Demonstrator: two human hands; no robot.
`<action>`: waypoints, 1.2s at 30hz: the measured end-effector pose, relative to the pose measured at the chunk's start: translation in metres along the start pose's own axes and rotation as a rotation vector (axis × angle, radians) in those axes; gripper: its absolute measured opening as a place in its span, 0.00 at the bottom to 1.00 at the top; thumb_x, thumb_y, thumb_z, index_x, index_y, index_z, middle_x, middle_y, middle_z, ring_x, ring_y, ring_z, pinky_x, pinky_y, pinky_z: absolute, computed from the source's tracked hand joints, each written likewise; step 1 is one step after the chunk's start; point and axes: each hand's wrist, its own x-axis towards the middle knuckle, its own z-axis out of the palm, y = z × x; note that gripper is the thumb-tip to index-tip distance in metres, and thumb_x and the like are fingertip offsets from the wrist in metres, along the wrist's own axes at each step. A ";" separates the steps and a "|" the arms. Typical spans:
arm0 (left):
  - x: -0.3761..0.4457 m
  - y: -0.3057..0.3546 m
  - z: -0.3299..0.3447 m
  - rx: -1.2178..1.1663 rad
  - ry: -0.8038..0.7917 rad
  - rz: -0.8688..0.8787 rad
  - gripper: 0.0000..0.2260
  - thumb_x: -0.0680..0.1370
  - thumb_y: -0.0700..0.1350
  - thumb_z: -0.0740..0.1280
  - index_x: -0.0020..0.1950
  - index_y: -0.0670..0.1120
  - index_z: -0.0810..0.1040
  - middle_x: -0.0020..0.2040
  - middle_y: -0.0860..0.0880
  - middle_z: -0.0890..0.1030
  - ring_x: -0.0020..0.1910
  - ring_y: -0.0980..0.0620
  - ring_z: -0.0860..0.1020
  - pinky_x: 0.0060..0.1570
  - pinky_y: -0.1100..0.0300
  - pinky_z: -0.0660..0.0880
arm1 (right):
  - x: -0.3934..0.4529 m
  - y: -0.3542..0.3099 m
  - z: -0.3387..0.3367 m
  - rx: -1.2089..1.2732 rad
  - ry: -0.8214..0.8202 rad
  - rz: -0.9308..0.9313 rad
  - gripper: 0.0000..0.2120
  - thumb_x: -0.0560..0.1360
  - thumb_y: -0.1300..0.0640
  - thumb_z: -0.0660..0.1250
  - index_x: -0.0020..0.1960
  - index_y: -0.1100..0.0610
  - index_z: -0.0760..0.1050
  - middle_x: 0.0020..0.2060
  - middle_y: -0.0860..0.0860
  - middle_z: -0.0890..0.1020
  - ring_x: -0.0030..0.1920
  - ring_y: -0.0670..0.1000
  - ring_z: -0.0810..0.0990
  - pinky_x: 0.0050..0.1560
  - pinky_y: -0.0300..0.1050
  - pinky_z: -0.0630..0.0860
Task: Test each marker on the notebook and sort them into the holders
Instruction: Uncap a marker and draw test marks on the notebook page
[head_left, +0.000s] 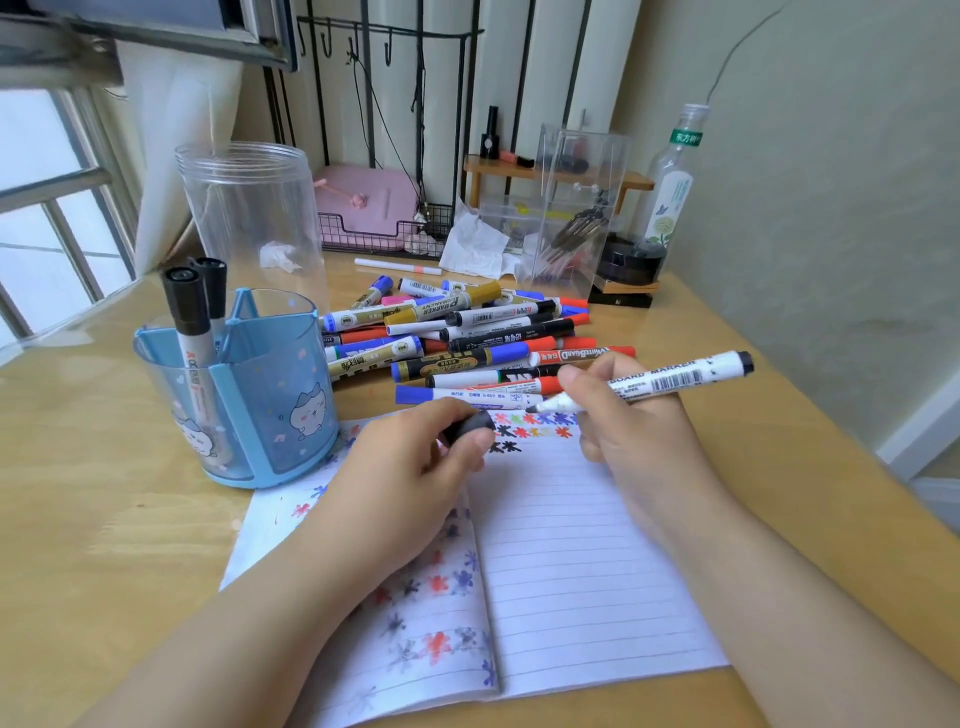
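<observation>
left hand (410, 467) pinches, seemingly, black cap (470, 425) | right hand (631, 415) grips marker (654, 383)

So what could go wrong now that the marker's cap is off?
1. The right hand holds the uncapped whiteboard marker with its tip right at the top edge of the notebook; a slip could ink the wooden desk.
2. The black cap in the left hand is small and might drop and roll away.
3. The marker pile lies just behind the hands, so a nudge could scatter it.
</observation>
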 end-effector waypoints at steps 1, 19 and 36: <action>0.001 0.001 -0.001 -0.058 0.011 -0.017 0.05 0.77 0.49 0.63 0.42 0.54 0.75 0.36 0.58 0.80 0.34 0.56 0.76 0.36 0.67 0.69 | -0.002 -0.005 -0.001 0.093 -0.032 0.009 0.18 0.75 0.62 0.66 0.31 0.54 0.63 0.20 0.45 0.60 0.21 0.44 0.55 0.22 0.36 0.53; -0.005 0.016 -0.003 -0.127 -0.066 0.144 0.08 0.75 0.52 0.60 0.46 0.52 0.78 0.38 0.53 0.78 0.35 0.53 0.74 0.35 0.65 0.68 | -0.019 -0.012 0.011 0.164 -0.265 0.028 0.13 0.67 0.58 0.67 0.26 0.51 0.69 0.20 0.46 0.66 0.21 0.44 0.61 0.23 0.34 0.60; -0.009 0.027 -0.007 0.018 0.073 0.164 0.06 0.78 0.47 0.63 0.44 0.49 0.77 0.30 0.60 0.73 0.32 0.63 0.72 0.32 0.73 0.65 | -0.027 -0.019 0.024 0.265 -0.278 0.133 0.13 0.65 0.50 0.71 0.36 0.57 0.71 0.21 0.49 0.69 0.21 0.42 0.64 0.23 0.33 0.61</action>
